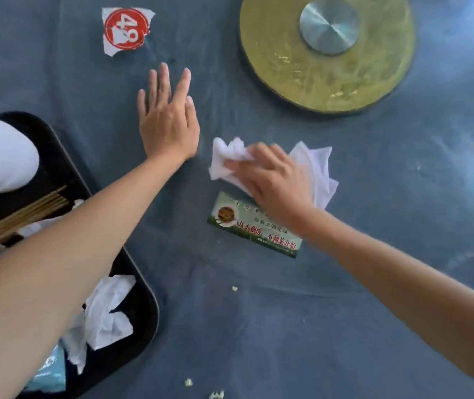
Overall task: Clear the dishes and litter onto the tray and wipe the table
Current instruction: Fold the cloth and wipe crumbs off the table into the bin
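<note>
My left hand lies flat on the blue-grey table with straight fingers, holding nothing. Just right of it, my right hand presses a crumpled white cloth onto the table, fingers curled over its folds. A green printed card lies under the right wrist. The black tray sits at the left edge, partly hidden by my left forearm. It holds a white bowl, wooden chopsticks, crumpled white tissues and a light blue packet.
A torn white paper with a red round "48" sticker lies at the far left. A gold turntable base with a steel hub stands at the far right. Small crumbs dot the near table.
</note>
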